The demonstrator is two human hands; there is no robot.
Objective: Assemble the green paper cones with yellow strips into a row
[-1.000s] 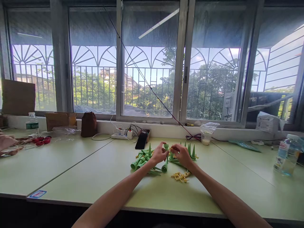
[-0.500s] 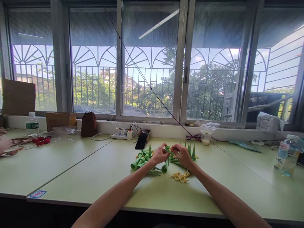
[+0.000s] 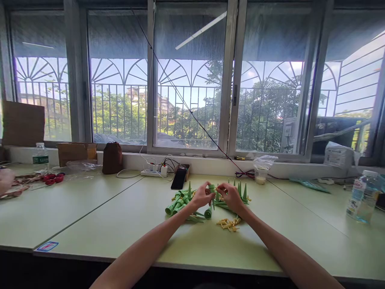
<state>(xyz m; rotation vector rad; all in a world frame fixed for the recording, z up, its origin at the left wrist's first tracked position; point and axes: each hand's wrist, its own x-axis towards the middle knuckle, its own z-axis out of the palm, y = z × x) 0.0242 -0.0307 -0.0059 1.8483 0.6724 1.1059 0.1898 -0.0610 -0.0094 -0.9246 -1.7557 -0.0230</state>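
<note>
My left hand (image 3: 202, 194) is closed round a green plastic spike (image 3: 212, 188), its wide end up and its thin tip pointing down. Against the upper part of that spike, the fingertips of my right hand (image 3: 230, 194) are pinched together; what they hold is too small to make out. Left of my hands lies a heap of green spikes (image 3: 178, 205), with one piece (image 3: 207, 212) lying apart just below them. Several green cones (image 3: 245, 192) stand point-up behind my right hand. Small yellow pegs (image 3: 229, 224) lie in a loose pile near my right wrist.
A black phone (image 3: 179, 179) and a power strip (image 3: 155, 172) lie at the back by the sill. A plastic bottle (image 3: 362, 196) stands at the right. Another person's hand (image 3: 6, 180) is at the left edge, near red round pieces (image 3: 54, 178). A brown pouch (image 3: 112, 157) stands behind.
My hands and the green spike stay almost in place, with only a slight shift of the fingers. The other person's hand at the left edge has moved a little.
</note>
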